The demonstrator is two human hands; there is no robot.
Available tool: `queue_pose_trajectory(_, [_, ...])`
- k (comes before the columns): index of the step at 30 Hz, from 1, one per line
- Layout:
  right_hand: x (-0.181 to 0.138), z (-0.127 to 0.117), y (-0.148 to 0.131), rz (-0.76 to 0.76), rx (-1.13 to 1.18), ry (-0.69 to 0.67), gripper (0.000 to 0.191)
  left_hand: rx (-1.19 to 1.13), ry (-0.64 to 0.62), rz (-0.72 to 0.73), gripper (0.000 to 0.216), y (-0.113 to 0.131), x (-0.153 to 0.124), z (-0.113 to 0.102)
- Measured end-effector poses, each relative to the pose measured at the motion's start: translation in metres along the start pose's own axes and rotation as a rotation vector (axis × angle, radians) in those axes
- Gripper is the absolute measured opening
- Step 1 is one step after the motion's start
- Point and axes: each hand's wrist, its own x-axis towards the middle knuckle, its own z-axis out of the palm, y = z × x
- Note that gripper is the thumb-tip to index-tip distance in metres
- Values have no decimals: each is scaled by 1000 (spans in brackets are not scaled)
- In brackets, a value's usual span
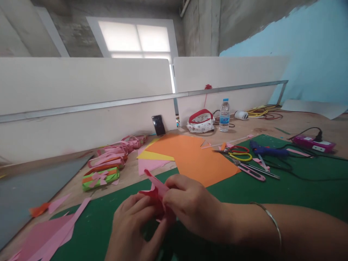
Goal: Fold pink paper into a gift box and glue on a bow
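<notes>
Both my hands meet low in the middle over a green cutting mat (244, 195). My left hand (133, 228) and my right hand (190, 206) are both closed on a small folded piece of red and pink paper (154, 188). A pink strip of it sticks up to the left between the fingers. A thin bangle (269, 217) circles my right wrist.
Orange paper sheets (195, 156), yellow paper (153, 155) and pink paper (148, 165) lie beyond my hands. Scissors (239, 152), a blue glue gun (266, 150), a power strip (312, 142), a water bottle (224, 115), a phone (158, 125), a pouch (201, 121) and woven paper baskets (102, 177) sit around. Pink scraps (49, 232) lie left.
</notes>
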Motion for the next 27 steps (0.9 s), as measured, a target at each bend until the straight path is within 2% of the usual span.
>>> queue_pose_trajectory(5, [-7, 5, 6, 122, 53, -110, 7, -233, -80, -121, 25, 1, 0, 0])
queue_pose_trajectory(8, [-10, 11, 7, 176, 38, -180, 11, -139, -155, -68, 26, 2, 2, 3])
queue_pose_trajectory(12, [-13, 16, 9, 160, 15, -246, 38, -26, -227, -32, 21, -1, 5, 7])
queue_pose_trajectory(14, [-12, 17, 10, 144, 11, -235, 54, -68, -209, -99, 16, -3, 5, 9])
queue_pose_trajectory(18, [-10, 16, 11, 113, 34, -229, 72, -115, -168, -279, 13, -5, 6, 12])
queue_pose_trajectory(21, [-8, 14, 9, 138, 57, -277, 85, -182, -202, -319, 13, -8, 7, 14])
queue_pose_trajectory(24, [-6, 11, 9, 266, 40, -334, 83, -264, -232, -336, 11, -10, 7, 14])
queue_pose_trajectory(27, [-3, 8, 11, 360, 54, -352, 72, -315, -259, -307, 14, -8, 4, 11])
